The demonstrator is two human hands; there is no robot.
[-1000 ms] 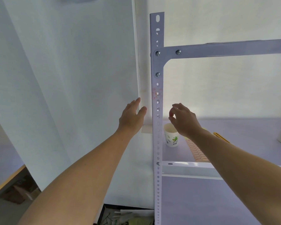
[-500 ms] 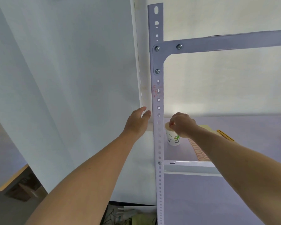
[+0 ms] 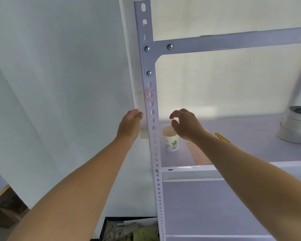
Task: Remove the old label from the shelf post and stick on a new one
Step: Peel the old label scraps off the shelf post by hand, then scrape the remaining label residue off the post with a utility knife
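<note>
**A:** Where is the label relative to the hands?

**B:** On my feed I see only faint red marks (image 3: 148, 94) on the shelf post (image 3: 150, 134), just below the lowest of the three bolts. I can't tell if they are label remains or stains. Both hands sit lower than the marks.

**A:** What is the left hand doing?

**B:** The left hand (image 3: 130, 124) is just left of the post with its back to me. Its fingers reach forward and the tips are at the post's left edge. They hold nothing that I can see, and I can't tell whether they touch the metal.

**A:** And the right hand?

**B:** The right hand (image 3: 185, 126) is on the other side of the post, inside the frame and apart from it. Its fingers are loosely curled, with a gap between thumb and forefinger and nothing between them. It hangs just above a paper cup (image 3: 170, 141) standing on the shelf (image 3: 250, 136).

**A:** Are there any new labels?

**B:** A sheet of labels (image 3: 197, 153), orange, lies flat on the shelf beside the cup, partly under the right forearm. Neither hand is touching it. Further right on the shelf are a yellow tool (image 3: 221, 137) and stacked tape rolls (image 3: 295, 129).
</note>
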